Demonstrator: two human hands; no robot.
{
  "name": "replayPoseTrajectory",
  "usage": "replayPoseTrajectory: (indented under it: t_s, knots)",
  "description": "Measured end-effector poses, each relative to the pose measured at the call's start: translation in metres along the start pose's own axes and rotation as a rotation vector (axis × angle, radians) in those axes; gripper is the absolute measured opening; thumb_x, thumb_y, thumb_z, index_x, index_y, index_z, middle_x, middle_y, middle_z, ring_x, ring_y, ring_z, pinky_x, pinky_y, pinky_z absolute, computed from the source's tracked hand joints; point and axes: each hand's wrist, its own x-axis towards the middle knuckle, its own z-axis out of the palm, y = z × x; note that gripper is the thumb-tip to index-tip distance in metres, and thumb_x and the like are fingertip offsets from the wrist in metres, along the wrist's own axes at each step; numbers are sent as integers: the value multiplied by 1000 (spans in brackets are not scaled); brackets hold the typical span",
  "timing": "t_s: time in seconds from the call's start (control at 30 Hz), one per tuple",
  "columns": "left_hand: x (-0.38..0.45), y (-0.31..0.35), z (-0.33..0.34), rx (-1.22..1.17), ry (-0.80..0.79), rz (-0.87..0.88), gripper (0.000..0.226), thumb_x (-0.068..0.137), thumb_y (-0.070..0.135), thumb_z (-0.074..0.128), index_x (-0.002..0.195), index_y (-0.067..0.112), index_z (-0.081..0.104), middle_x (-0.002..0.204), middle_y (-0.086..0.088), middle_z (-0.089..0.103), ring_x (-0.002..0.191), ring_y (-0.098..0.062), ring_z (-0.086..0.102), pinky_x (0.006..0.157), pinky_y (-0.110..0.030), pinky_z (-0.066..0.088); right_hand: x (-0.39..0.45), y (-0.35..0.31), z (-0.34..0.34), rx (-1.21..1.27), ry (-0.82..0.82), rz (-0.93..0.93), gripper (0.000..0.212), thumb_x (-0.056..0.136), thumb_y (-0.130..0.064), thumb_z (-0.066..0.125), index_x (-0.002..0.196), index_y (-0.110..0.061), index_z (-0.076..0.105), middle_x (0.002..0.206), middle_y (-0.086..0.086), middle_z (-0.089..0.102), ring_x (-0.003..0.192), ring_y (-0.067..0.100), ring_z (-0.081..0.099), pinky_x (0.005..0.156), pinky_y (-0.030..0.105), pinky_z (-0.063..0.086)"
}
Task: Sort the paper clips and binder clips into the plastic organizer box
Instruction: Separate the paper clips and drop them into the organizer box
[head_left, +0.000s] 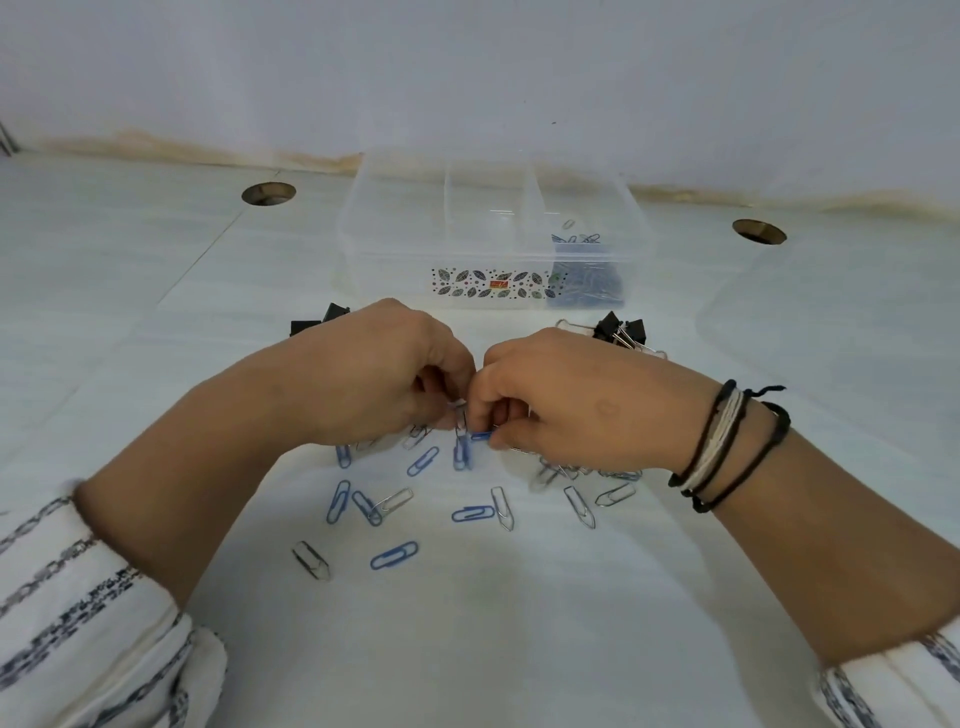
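Both hands meet over the scattered paper clips (415, 499) on the white table. My left hand (379, 369) pinches a silver paper clip (460, 415) at its fingertips. My right hand (566, 400) pinches a blue paper clip (480, 436), and a linked blue clip (461, 454) dangles between the two hands. Blue and silver clips lie loose below the hands. Black binder clips (621, 328) sit behind my right hand, and more black binder clips (317, 321) show behind my left. The clear organizer box (395, 244) stands beyond, with blue clips (587, 275) in its right compartment.
Two round cable holes (268, 194) (759, 232) pierce the table left and right of the box. A wall rises right behind the box. Striped sleeves cover both forearms near the bottom corners.
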Motion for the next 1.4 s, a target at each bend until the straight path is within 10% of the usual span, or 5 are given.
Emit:
replayPoseTrajectory:
  t_s: [0.2,0.47,0.77,1.1,1.4]
  knots:
    - [-1,7,1,15,18,-25,23,84,7,72,93,27,74,83,11,75,82,-2,68,73,-19,53,0,-4,4,-66,34,-2,16,86,-21,64,100,-25,70,81,-15,51,79,7,51,77,29,52]
    - [3,13,-1,-375,130,-120,19,79,2,78,84,18,69,78,8,76,65,-4,67,65,-22,56,-10,29,-27,430,263,102,14,84,-7,74,93,-16,77,70,-11,69,59,-4,62,61,10,50]
    - [81,49,-31,-690,818,-34,20,81,6,76,77,14,57,87,3,77,58,-4,65,52,-20,49,13,93,-62,624,1146,394,8,83,-14,73,88,-17,78,74,-2,75,63,10,71,71,28,63]
    - [47,22,-45,-351,628,-78,9,91,15,71,97,19,66,89,0,76,72,-18,73,53,-22,52,-16,62,-63,394,910,366,18,89,-9,67,103,-16,76,90,-1,78,83,11,75,83,21,58]
    - [-33,-16,-26,53,105,-197,25,87,50,72,83,28,61,68,4,65,58,-9,56,61,-31,49,-56,4,-54,15,-181,418,23,87,-47,68,78,-25,70,67,-11,76,59,0,72,68,25,59]
